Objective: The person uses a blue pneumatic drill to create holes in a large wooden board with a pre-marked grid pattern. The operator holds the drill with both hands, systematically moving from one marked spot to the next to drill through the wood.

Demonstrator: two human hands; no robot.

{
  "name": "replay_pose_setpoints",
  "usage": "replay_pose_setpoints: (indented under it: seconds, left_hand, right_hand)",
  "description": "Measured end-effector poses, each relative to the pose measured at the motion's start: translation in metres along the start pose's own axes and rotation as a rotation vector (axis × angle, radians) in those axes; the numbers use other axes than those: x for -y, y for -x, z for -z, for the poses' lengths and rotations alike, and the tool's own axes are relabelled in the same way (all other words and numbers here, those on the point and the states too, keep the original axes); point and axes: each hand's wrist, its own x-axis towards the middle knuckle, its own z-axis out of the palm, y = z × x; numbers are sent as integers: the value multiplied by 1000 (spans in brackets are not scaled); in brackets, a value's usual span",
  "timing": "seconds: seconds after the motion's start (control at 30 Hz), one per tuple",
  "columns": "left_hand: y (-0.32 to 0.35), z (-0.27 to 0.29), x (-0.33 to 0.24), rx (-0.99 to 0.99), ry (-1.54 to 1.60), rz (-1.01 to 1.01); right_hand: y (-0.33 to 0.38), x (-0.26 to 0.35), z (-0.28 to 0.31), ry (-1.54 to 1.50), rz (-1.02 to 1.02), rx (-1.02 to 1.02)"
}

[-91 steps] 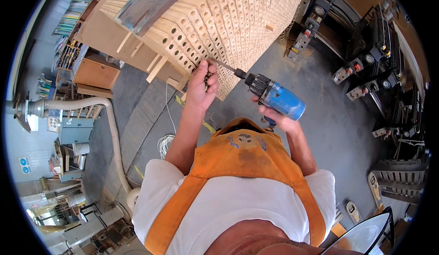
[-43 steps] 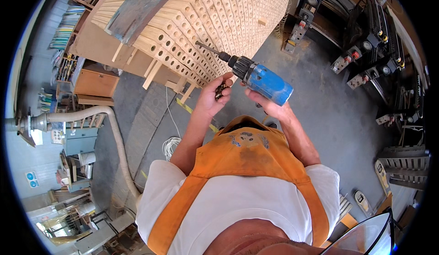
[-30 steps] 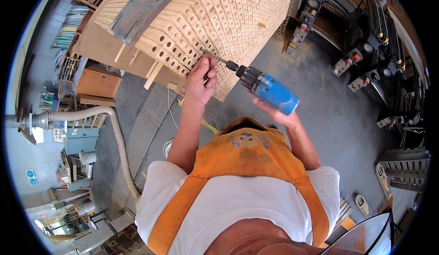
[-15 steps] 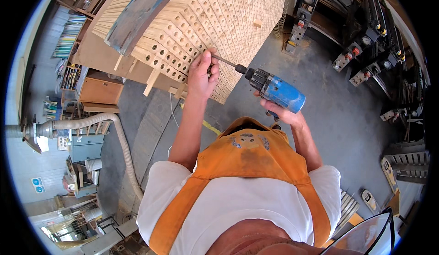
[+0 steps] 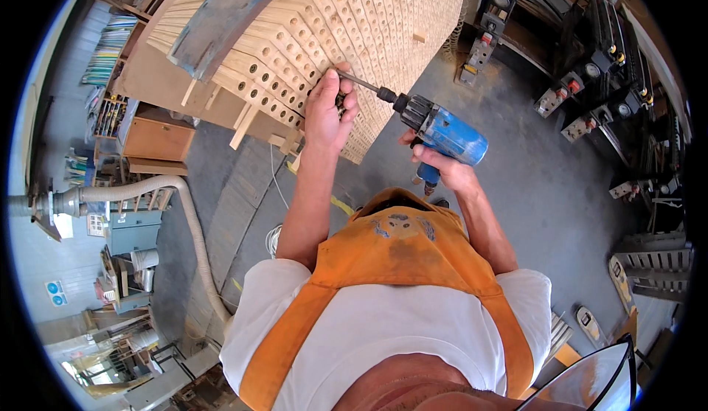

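My right hand (image 5: 450, 166) grips a blue power driver (image 5: 456, 134) by its handle. The driver's long bit (image 5: 360, 81) points up and left toward a block of stacked pale wooden strips (image 5: 361, 28) with rows of round holes. Close to the bit's tip, my left hand (image 5: 332, 112) is closed, thumb and fingers pinched near the wood's holed face. Small dark metal pieces (image 5: 340, 103) show inside its curled fingers. Dark-ringed metal inserts (image 5: 253, 68) fill several holes at the block's lower left corner; whether the tip touches one is hidden by my fingers.
A worn blue-grey metal beam (image 5: 228, 20) lies across the stack. Wooden sticks (image 5: 243, 126) jut from beneath it. A ribbed hose (image 5: 193, 223) runs along the left floor. Black clamping machinery (image 5: 597, 64) stands at the right. A white cable (image 5: 277, 179) hangs below the stack.
Both hands have shifted slightly upward, the driver a little to the left with its handle showing more. The left hand stays closed by the bit's tip.
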Motion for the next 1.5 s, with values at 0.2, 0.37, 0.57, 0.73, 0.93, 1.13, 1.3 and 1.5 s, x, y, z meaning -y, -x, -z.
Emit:
replay_pose_setpoints:
  seconds: [0.2, 0.37, 0.57, 0.73, 0.93, 1.13, 1.3, 1.5]
  left_hand:
    - [-2, -5, 2, -32, 121, -14]
    - [14, 4, 6, -78, 58, 190]
    - [40, 30, 52, -46, 144, 477]
    - [46, 30, 58, -31, 71, 485]
    - [51, 44, 46, 53, 124, 478]
    - [31, 17, 4, -62, 59, 145]
    - [25, 10, -13, 19, 148, 149]
    - [24, 18, -12, 110, -65, 208]
  right_hand:
    - [-13, 5, -16, 21, -10, -12]
    - [-17, 16, -13, 55, -6, -14]
    - [-12, 23, -18, 403, 106, -31]
    - [-12, 29, -22, 362, 80, -35]
    - [-19, 9, -7, 366, 162, -40]
    - [1, 10, 5, 506, 221, -19]
    - [9, 21, 27, 65, -28, 113]
    - [8, 21, 41, 3, -39, 162]
